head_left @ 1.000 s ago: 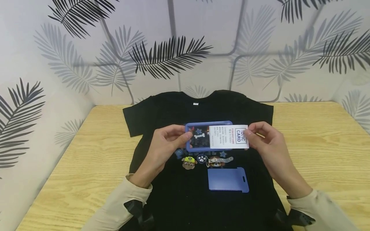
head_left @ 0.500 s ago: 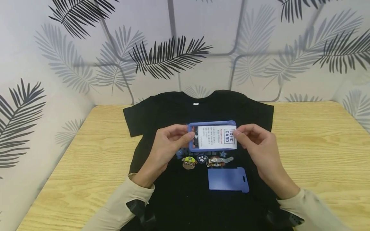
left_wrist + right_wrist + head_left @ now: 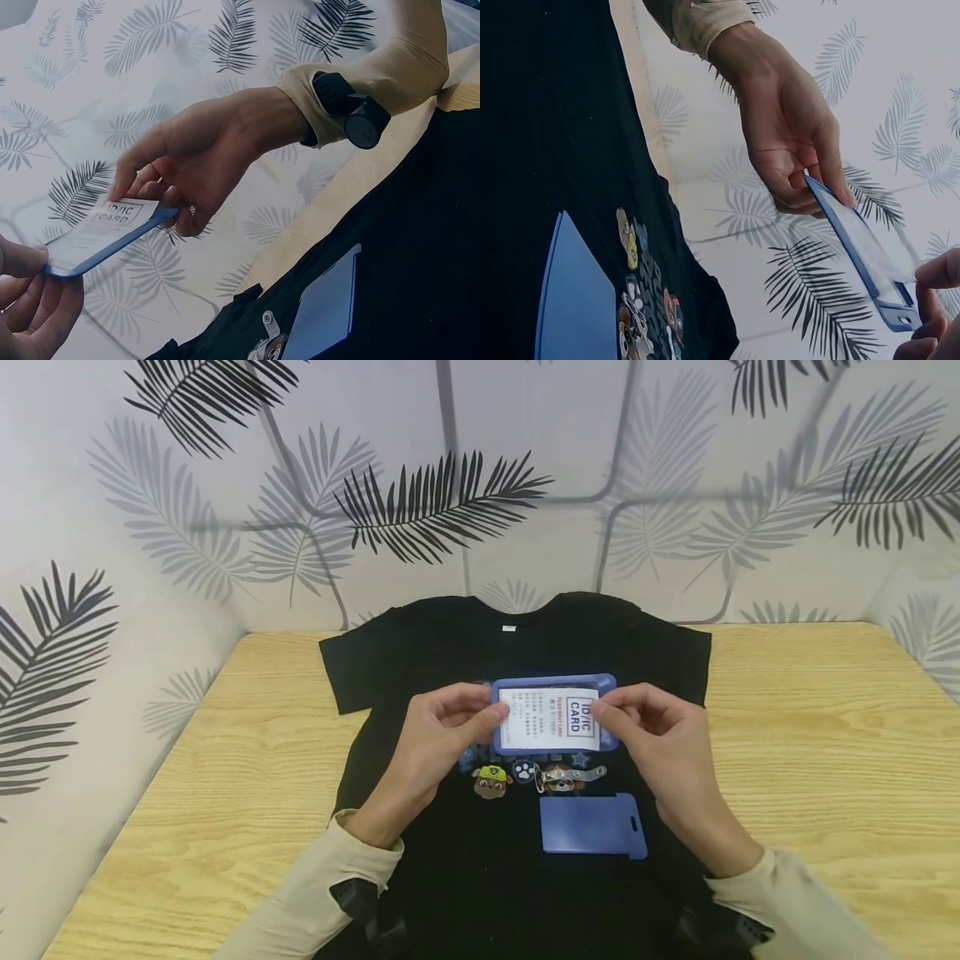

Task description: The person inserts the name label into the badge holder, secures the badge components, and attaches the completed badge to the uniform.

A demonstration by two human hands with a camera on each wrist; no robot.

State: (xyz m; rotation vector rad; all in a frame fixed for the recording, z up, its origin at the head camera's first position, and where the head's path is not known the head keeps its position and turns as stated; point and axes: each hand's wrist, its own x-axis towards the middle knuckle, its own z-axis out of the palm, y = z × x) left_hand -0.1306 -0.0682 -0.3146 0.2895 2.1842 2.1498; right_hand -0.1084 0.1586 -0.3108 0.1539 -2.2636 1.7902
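Note:
In the head view my left hand point(image 3: 438, 739) pinches the left end of a blue card-holder frame point(image 3: 555, 681), thumb on the front. My right hand point(image 3: 667, 743) pinches the right end of a white paper card point(image 3: 528, 722), printed "ID/IC CARD". The card lies within the frame's rim, covering most of its window, with a gap at the right end. Tilted and raised, the frame point(image 3: 124, 244) shows edge-on in the left wrist view. A blue holder back point(image 3: 588, 825) with a slot lies below, on a black T-shirt point(image 3: 465, 877).
A clear strap with a metal clip point(image 3: 581, 775) rests on the shirt's cartoon print, just above the blue back. Under the shirt is a wood-grain table point(image 3: 810, 735). Leaf-patterned fabric point(image 3: 525, 552) rises behind it.
The card has slid left into the frame, from sticking out at its right end to lying inside the rim. My right hand has moved left with it; the frame has shifted slightly right.

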